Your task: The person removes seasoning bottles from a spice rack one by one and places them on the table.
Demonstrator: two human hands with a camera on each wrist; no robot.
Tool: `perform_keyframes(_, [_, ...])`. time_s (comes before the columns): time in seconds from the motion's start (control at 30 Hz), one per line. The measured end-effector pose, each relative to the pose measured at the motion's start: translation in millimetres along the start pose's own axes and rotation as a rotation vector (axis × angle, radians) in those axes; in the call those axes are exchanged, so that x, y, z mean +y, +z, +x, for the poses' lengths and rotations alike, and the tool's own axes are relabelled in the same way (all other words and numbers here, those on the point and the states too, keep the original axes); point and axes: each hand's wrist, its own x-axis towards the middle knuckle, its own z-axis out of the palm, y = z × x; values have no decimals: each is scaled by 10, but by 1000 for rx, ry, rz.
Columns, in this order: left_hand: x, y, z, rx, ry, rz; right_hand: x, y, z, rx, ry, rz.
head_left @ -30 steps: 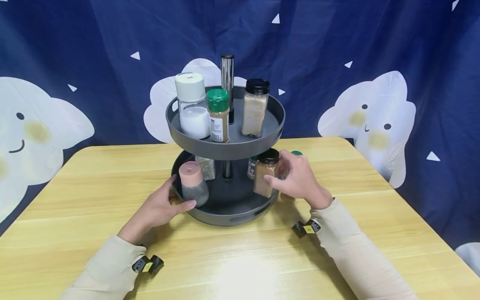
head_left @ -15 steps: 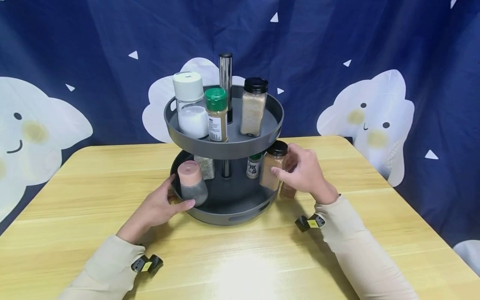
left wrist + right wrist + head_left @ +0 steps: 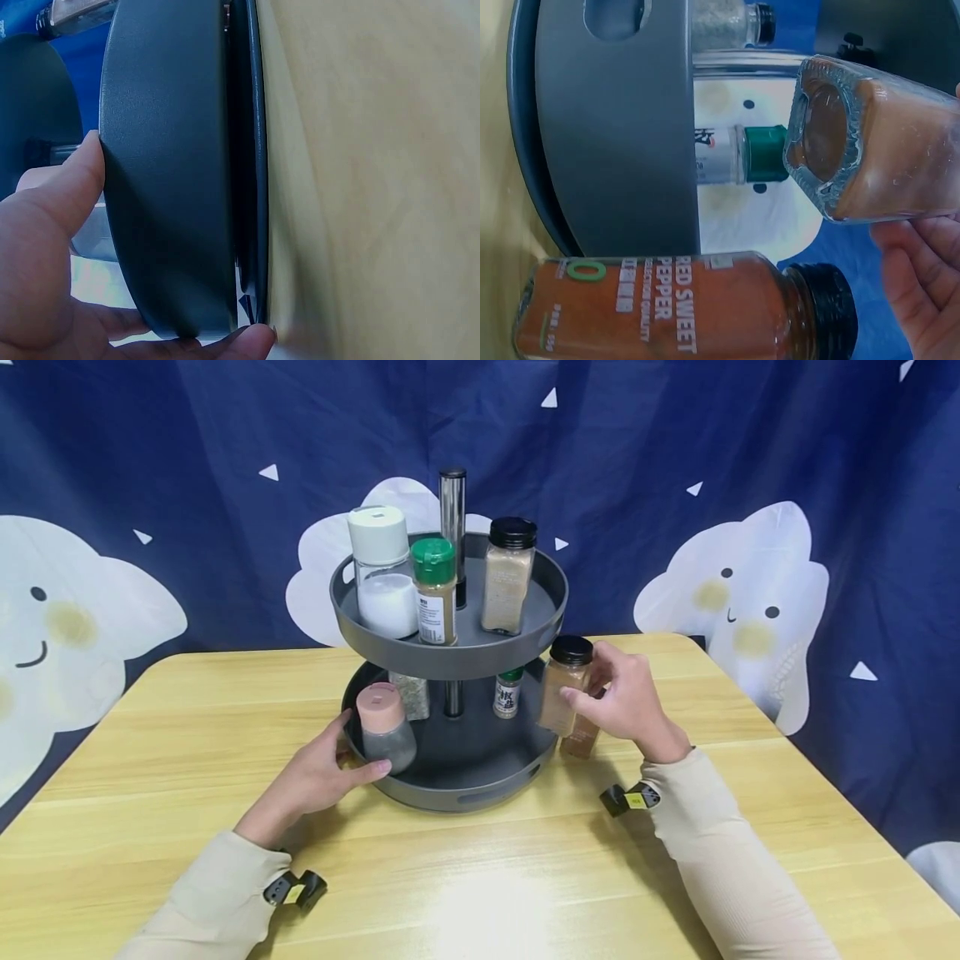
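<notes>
Brown-powder jar (image 3: 562, 697), blk lid (image 3: 572, 649), pinched in R grip (image 3: 624, 695); L grip (image 3: 321, 772) spread against lower tray (image 3: 427, 795); upper tray (image 3: 450, 657) has white-lid jar (image 3: 381, 570) w/ white contents (image 3: 386, 606).

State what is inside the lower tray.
The lower tray holds a pink-capped jar, speckled jar, green-capped jar and the pole. The far middle, covered by the upper tray, is unseen.

The held jar (image 3: 564, 692) is brown; rack (image 3: 450, 657), dark grey; curtain (image 3: 615, 427), cloud-patterned navy.
</notes>
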Motion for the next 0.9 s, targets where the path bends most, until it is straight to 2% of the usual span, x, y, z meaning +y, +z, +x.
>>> perform_keyframes(0.53, [0,0,-2,8,2,2,58,-91,18,6,20,-25])
perform_keyframes(0.9, [1,0,-6,6,9,-1,66,-212,24,56,65,-37])
